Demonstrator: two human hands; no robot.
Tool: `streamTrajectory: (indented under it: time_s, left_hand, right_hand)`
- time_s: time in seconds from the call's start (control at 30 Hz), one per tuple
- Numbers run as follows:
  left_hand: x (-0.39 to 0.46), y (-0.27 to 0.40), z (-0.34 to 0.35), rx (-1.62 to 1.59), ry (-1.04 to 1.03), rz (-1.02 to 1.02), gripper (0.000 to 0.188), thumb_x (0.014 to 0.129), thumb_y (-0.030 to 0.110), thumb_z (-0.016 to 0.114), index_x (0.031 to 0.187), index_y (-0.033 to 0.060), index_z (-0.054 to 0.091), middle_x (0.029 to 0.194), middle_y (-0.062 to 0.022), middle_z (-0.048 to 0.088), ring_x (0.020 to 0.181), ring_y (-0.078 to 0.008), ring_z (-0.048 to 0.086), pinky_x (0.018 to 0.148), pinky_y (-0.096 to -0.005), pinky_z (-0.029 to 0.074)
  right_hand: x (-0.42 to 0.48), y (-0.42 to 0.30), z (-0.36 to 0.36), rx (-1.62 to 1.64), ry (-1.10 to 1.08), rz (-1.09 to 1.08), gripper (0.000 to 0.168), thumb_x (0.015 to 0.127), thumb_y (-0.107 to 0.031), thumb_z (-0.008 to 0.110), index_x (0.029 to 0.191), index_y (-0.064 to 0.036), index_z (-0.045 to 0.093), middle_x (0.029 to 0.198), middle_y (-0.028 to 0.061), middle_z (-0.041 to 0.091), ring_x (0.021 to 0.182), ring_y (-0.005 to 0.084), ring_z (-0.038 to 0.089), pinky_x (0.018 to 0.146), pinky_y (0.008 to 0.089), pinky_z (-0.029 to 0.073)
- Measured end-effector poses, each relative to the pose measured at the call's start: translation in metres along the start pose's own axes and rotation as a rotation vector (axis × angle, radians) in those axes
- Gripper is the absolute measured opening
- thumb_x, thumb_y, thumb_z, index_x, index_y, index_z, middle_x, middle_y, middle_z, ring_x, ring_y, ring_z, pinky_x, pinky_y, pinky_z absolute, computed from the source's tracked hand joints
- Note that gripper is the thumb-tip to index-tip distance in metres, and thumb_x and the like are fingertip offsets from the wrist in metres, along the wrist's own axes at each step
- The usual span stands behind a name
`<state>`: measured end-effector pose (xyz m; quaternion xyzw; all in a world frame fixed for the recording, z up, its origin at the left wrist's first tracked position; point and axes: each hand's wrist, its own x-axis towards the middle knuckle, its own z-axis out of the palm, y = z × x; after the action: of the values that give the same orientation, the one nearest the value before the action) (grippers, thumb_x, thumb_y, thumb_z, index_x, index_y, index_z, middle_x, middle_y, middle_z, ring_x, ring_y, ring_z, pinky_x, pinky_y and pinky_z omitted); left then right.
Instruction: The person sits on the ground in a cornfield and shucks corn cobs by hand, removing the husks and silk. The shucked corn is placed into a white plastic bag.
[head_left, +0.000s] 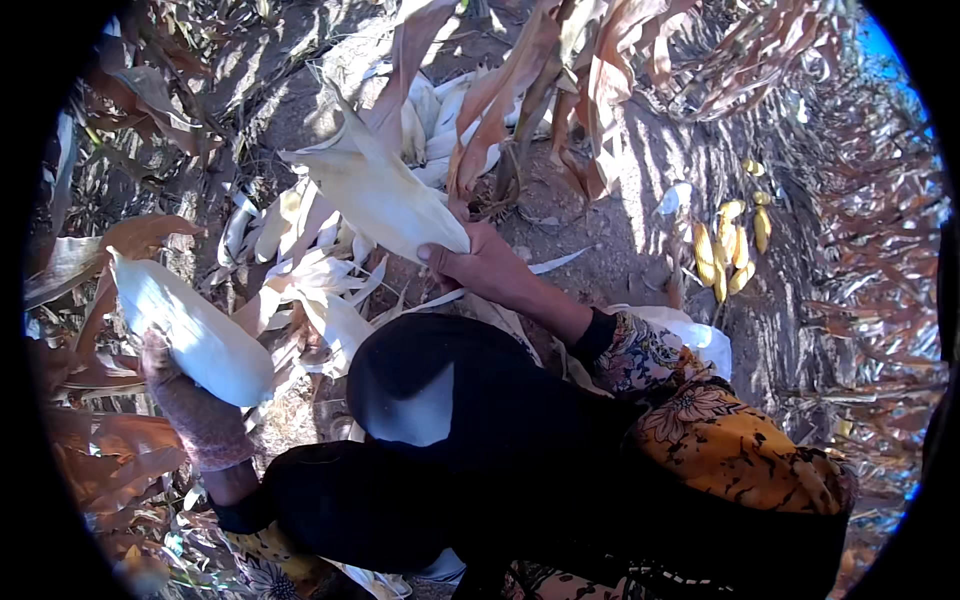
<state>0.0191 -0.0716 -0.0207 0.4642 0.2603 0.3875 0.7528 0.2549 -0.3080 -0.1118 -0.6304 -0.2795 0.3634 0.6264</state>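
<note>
On the left, my left hand (184, 409), in a knitted glove, is closed around a maize ear in its pale husk (191, 326). That ear tilts, with its pointed tip toward the upper left. My right hand (484, 259), bare, pinches the narrow end of a broad pale maize husk (379, 191). The husk spreads away to the upper left; whether an ear is inside cannot be told. Below and between the hands lie loose, torn husks (322, 300) on the ground.
Several ears in husk (442, 120) are heaped beyond my right hand, partly behind dry maize leaves (495, 105). Several husked yellow ears (724, 247) lie on the soil at right. White sheet-like material (709, 337) sits beside my right sleeve. My dark-clothed knees (420, 375) are close below.
</note>
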Motion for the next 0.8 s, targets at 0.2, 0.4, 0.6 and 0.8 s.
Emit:
streamTrajectory:
  time_s: [0.2, 0.4, 0.6, 0.8]
  left_hand:
    - [0.005, -0.012, -0.083, 1.063, -0.064, 0.483, 0.046, 0.096, 0.027, 0.041, 0.133, 0.0011, 0.038, 0.128, -0.0189, 0.047, 0.114, -0.0300, 0.050, 0.096, -0.0409, 0.045]
    - [0.004, -0.023, -0.048, 0.542, -0.017, 0.010, 0.045, 0.095, 0.031, 0.044, 0.130, 0.0017, 0.041, 0.125, -0.0170, 0.048, 0.110, -0.0255, 0.052, 0.094, -0.0380, 0.045]
    - [0.001, -0.017, -0.043, 0.335, -0.106, -0.080, 0.041, 0.094, 0.031, 0.047, 0.124, 0.0038, 0.049, 0.115, -0.0097, 0.056, 0.105, -0.0195, 0.055, 0.092, -0.0346, 0.046]
    - [-0.002, -0.016, 0.001, 0.345, -0.182, 0.025, 0.025, 0.084, 0.025, 0.056, 0.097, 0.0034, 0.056, 0.095, -0.0052, 0.057, 0.091, -0.0154, 0.055, 0.081, -0.0323, 0.047]
  right_hand:
    - [-0.263, 0.058, -0.170, -0.027, 0.528, 0.516, 0.031, 0.088, -0.030, 0.061, 0.099, -0.001, 0.063, 0.087, 0.0077, 0.065, 0.071, 0.0132, 0.063, 0.061, 0.0286, 0.054]
    - [-0.517, 0.087, -0.241, -0.328, 0.592, 1.153, 0.037, 0.077, -0.026, 0.070, 0.099, 0.003, 0.065, 0.081, 0.0095, 0.068, 0.072, 0.0192, 0.066, 0.064, 0.0330, 0.052]
    - [-0.426, 0.095, -0.240, -1.106, 0.171, 0.936, 0.026, 0.081, -0.030, 0.063, 0.082, -0.005, 0.069, 0.067, 0.0138, 0.065, 0.060, 0.0281, 0.064, 0.059, 0.0389, 0.050]
    - [-0.319, 0.209, -0.233, -1.307, -0.253, 1.021, 0.048, 0.077, -0.037, 0.067, 0.110, -0.003, 0.061, 0.105, 0.0246, 0.061, 0.102, 0.0371, 0.058, 0.089, 0.0449, 0.045]
